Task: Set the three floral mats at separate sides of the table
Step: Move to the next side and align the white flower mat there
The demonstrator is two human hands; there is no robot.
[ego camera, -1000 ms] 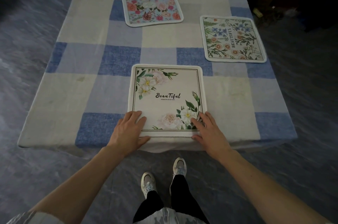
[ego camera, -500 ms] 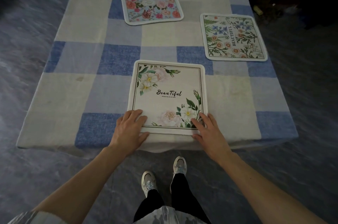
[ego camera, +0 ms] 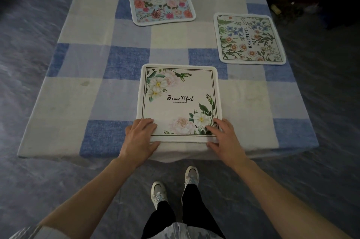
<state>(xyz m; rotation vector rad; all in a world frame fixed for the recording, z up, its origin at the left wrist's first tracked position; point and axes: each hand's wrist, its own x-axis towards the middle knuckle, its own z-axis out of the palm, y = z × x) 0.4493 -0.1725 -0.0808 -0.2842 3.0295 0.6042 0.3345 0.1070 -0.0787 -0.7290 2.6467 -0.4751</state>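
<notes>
Three floral mats lie flat on a table covered by a blue and cream checked cloth (ego camera: 93, 90). The white mat with the word "Beautiful" (ego camera: 179, 100) sits at the near edge, square to me. My left hand (ego camera: 141, 137) pinches its near left corner, fingers on top and thumb at the edge. My right hand (ego camera: 224, 137) holds the near right corner the same way. A blue mat with pink and red roses (ego camera: 161, 2) lies at the far side. A white mat with blue and orange wildflowers (ego camera: 250, 38) lies at the right side.
The cloth hangs over the table's near edge (ego camera: 167, 155). My feet in pale trainers (ego camera: 175, 186) stand on a grey floor just below it. Dark clutter (ego camera: 292, 4) sits beyond the far right corner.
The white mat has slid slightly away from the near edge with both hands on its corners. The other two mats have not moved.
</notes>
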